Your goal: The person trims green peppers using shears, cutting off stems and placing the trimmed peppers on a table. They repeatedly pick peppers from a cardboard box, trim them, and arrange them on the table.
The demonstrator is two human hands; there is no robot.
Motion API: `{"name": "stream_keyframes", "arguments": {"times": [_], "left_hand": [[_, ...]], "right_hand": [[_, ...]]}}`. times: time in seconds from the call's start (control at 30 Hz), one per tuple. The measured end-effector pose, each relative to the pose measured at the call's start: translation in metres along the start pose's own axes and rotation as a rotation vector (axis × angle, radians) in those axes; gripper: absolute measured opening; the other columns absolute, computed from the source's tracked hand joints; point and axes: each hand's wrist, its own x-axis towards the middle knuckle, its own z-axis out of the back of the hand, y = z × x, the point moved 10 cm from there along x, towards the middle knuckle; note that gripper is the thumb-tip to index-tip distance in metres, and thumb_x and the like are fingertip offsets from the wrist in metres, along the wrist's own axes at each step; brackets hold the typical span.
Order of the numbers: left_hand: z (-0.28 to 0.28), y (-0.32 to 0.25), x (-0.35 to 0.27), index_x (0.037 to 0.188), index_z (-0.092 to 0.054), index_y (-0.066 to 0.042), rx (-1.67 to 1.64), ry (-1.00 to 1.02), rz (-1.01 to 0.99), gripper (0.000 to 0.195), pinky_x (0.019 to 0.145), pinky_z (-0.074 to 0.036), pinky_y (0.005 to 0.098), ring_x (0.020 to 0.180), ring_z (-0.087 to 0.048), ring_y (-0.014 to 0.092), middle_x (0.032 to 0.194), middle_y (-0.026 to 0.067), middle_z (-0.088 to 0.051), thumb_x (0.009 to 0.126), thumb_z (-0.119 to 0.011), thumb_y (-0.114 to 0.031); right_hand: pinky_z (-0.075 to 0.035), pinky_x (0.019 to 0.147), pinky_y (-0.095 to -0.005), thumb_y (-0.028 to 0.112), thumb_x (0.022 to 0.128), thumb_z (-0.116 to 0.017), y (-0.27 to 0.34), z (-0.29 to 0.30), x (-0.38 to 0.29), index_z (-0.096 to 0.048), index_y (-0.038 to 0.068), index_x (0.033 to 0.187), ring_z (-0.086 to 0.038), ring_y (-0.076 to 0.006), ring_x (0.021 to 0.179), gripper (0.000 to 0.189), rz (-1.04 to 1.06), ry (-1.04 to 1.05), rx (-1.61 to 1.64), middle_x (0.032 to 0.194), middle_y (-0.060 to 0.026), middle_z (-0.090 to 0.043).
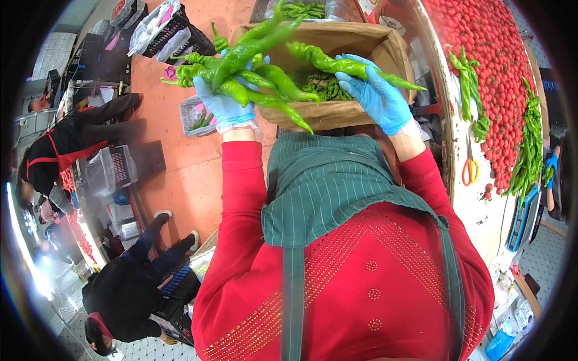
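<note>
A bunch of long green peppers (244, 63) lies across the palm and fingers of my left hand (224, 103), gloved in blue. My right hand (379, 101), also in a blue glove, holds a single twisted green pepper (338, 65) between thumb and fingers. Both hands are raised over the near part of a box lined with brown paper (316, 115). Down in that box, between my hands, are smaller dark green peppers (328, 88). The held bunch partly hides the left side of the box.
To my right, a table (465, 216) bears many small red tomatoes (487, 90), loose green peppers (528, 140) and orange-handled scissors (469, 171). A lined crate (198, 119) sits on the floor at left. Two people (131, 289) and stacked black crates (180, 34) are also on the left.
</note>
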Motion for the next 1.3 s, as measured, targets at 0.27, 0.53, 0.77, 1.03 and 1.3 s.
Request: {"name": "stream_keyframes", "arguments": {"times": [0.27,0.53,0.77,1.03,1.3], "left_hand": [[-0.026,0.024,-0.007,0.138,-0.040,-0.002,-0.448,0.075,0.227,0.076,0.113,-0.024,0.0637,0.131,-0.038,0.043,0.140,0.0229,-0.043,0.083,-0.063,-0.049],[-0.016,0.052,-0.010,0.132,-0.047,-0.003,-0.053,-0.119,0.196,0.074,0.107,-0.034,0.0589,0.123,-0.046,0.041,0.133,0.0206,-0.050,0.082,-0.062,-0.056],[-0.019,0.073,-0.008,0.132,-0.048,-0.002,0.025,-0.140,0.206,0.075,0.106,-0.037,0.0562,0.123,-0.046,0.041,0.133,0.0207,-0.050,0.083,-0.060,-0.057],[-0.038,0.082,-0.019,0.130,-0.050,-0.006,0.101,0.000,0.303,0.070,0.107,-0.035,0.0557,0.123,-0.047,0.040,0.126,0.0163,-0.056,0.082,-0.063,-0.056],[-0.057,0.107,-0.041,0.124,-0.055,0.002,0.122,0.228,0.454,0.075,0.112,-0.030,0.0518,0.129,-0.043,0.039,0.136,0.0248,-0.048,0.080,-0.061,-0.060]], "right_hand": [[-0.037,0.110,-0.0370,0.018,0.096,-0.055,0.006,-0.038,0.000,-0.031,-0.002,0.142,-0.045,-0.0278,0.130,0.056,0.106,0.108,-0.214,0.143,-0.0153,-0.041],[-0.041,0.104,-0.0399,0.029,0.095,-0.052,-0.028,-0.034,0.015,-0.047,-0.004,0.133,-0.052,-0.0239,0.122,0.051,-0.147,0.081,0.012,0.140,-0.0133,-0.048],[-0.046,0.097,-0.0347,0.016,0.087,-0.063,-0.031,-0.006,0.017,-0.062,0.000,0.113,-0.060,-0.0205,0.105,0.031,-0.061,0.026,-0.070,0.112,-0.0113,-0.064],[-0.042,0.106,-0.0368,-0.001,0.078,-0.046,-0.029,0.005,0.002,-0.049,-0.001,0.131,-0.051,-0.0235,0.122,0.053,-0.051,-0.068,-0.042,0.133,-0.0121,-0.052],[-0.040,0.106,-0.0380,0.008,0.086,-0.059,-0.024,-0.009,-0.019,-0.043,0.003,0.138,-0.048,-0.0220,0.127,0.054,-0.046,-0.155,-0.056,0.138,-0.0100,-0.049]]}}
